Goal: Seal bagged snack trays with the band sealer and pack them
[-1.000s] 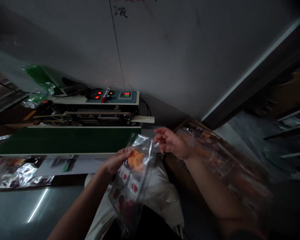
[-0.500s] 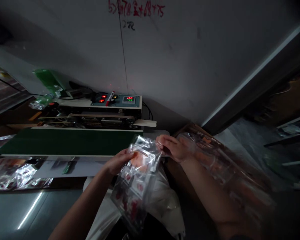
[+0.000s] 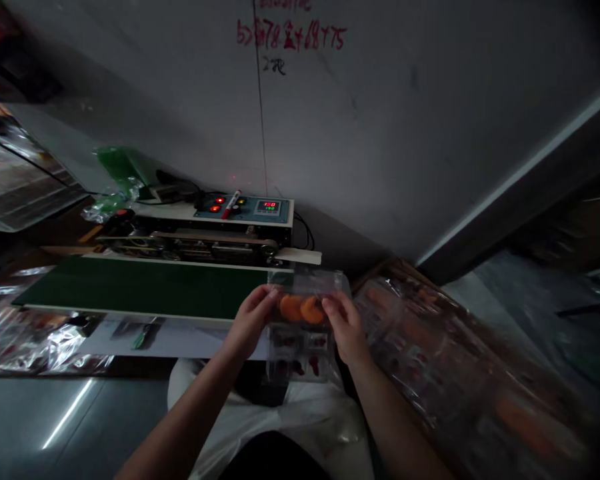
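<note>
Both hands hold one clear plastic bag (image 3: 303, 327) upright in front of me, over my lap. My left hand (image 3: 253, 320) grips its left edge and my right hand (image 3: 343, 323) grips its right edge, fingers curled round the plastic. Inside the bag are orange pieces (image 3: 301, 309) near the top and small red-printed packets below. The bag's top edge sits just off the right end of the green conveyor belt (image 3: 140, 288) of a band sealing machine (image 3: 200, 230), whose control panel (image 3: 245, 208) shows lit red lamps and a digital readout.
A cardboard box (image 3: 430, 347) of several filled clear bags lies at my right. More clear bags (image 3: 35, 340) lie at the left, below the belt. A red marker (image 3: 230, 203) rests on the machine. A grey wall with red writing (image 3: 290, 33) stands behind.
My right hand has come in from the bag's upper right and taken its right edge. The bag, hanging tilted from the left hand before, is now held straight and raised toward the belt's end.
</note>
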Demonstrator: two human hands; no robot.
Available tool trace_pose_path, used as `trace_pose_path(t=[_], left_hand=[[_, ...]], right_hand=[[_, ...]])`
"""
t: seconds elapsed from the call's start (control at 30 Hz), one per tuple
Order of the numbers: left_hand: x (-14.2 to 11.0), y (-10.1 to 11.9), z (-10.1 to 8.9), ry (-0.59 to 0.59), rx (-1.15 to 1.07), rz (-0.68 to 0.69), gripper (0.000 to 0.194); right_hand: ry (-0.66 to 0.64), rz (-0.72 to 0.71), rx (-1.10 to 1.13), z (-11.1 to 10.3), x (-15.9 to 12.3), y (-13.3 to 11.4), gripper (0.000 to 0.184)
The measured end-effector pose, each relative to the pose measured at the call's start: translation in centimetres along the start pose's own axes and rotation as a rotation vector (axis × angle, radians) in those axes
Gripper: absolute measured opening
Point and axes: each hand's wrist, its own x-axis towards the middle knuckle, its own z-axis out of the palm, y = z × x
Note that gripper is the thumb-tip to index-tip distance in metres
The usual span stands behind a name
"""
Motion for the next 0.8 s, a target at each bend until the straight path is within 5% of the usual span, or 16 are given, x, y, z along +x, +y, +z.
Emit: trace_pose_path(t=[0.2,0.37,0.47,0.8], left_hand=[[1.9,0.1,0.5,0.134,-0.013,-0.076,0.055],[4.6,0.3,0.2,0.051,-0.084,-0.282,0.047],[5.8,0.7,-0.2,0.015,-0.078,-0.298,0.039],[9.9,-0.4,0.9,0.281,0.049,-0.146,0.03]], right_hand=[[-0.066,-0.311,-0.104,-0.6,1.7,0.7,0.077],[-0.007,-0.497,-0.321,-0.8,3.7,1.8,0.029],[0.033,-0.526,-0.355,-0.8,4.9,2.2,0.035],[0.187,-0.493,-0.467,1.0,7.2,3.6,0.047]])
